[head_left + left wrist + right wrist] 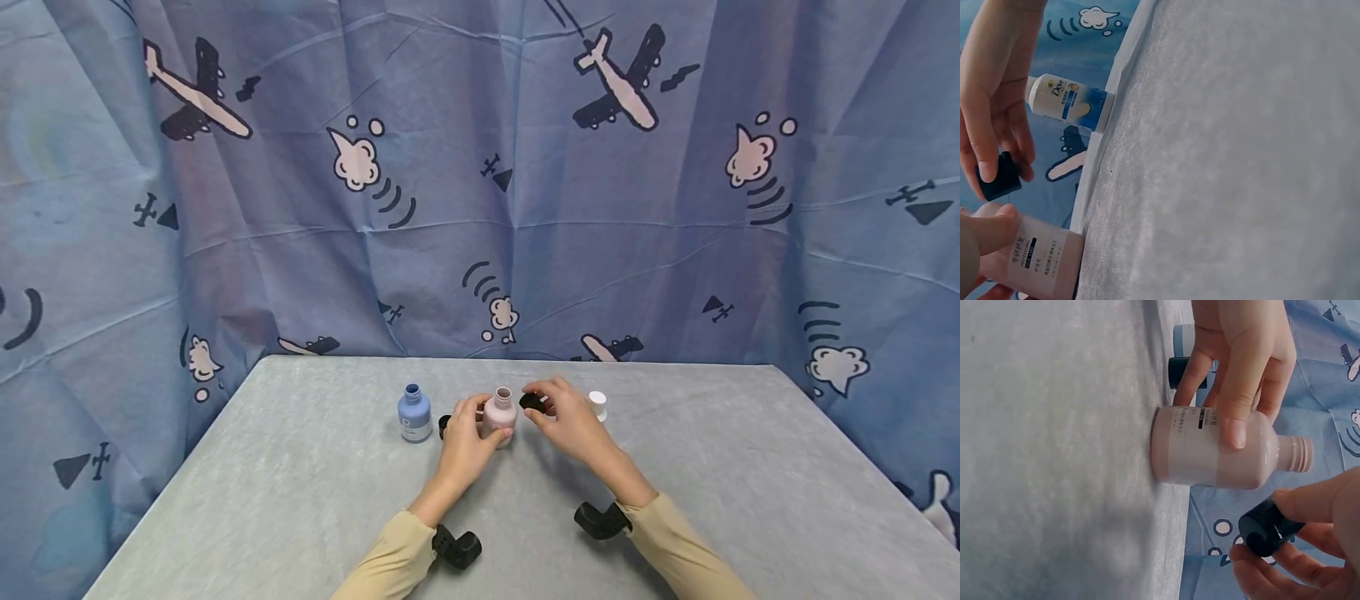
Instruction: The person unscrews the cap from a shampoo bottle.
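My left hand [461,454] grips a pink bottle [500,412] around its body, thumb across the front near the label. The bottle stands upright on the table, its threaded neck [1300,454] uncovered. To its right, my right hand [573,425] pinches a black cap [532,402] between thumb and fingers. In the right wrist view this cap [1265,528] is held apart from the neck, its hollow end showing. A blue bottle [415,419] with an uncovered neck stands left of my left hand. Another black cap [1179,372] sits on the table, partly hidden behind that hand.
A white Dove bottle [1063,100] with a blue label stands behind my right hand, mostly hidden in the head view. A pale grey cloth covers the table [300,500]. Behind its far edge hangs a blue curtain [450,100] printed with planes.
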Action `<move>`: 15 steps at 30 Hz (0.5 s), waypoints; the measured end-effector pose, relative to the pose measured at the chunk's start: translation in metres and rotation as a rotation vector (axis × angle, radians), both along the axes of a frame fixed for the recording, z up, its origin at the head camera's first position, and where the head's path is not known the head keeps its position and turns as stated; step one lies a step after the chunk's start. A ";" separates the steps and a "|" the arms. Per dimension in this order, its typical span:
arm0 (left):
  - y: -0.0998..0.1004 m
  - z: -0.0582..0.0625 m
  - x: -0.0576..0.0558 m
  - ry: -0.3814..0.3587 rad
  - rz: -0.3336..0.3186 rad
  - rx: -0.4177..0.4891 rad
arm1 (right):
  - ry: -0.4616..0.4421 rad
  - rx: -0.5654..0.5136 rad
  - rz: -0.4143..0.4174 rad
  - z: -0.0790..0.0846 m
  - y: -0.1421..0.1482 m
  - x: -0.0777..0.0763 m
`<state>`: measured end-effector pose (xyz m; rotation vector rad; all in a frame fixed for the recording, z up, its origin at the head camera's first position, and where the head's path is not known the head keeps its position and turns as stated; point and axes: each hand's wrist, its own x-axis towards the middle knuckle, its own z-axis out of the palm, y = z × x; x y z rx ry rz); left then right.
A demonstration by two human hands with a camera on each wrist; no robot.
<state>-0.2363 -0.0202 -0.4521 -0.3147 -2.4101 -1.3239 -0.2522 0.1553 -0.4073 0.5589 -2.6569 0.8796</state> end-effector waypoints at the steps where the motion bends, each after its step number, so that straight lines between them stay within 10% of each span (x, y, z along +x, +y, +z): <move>1: 0.000 0.000 0.000 -0.003 0.000 0.002 | 0.000 -0.001 0.002 -0.001 0.000 0.000; 15: -0.002 -0.002 -0.001 0.010 0.010 0.007 | -0.059 0.023 0.016 -0.016 -0.002 -0.003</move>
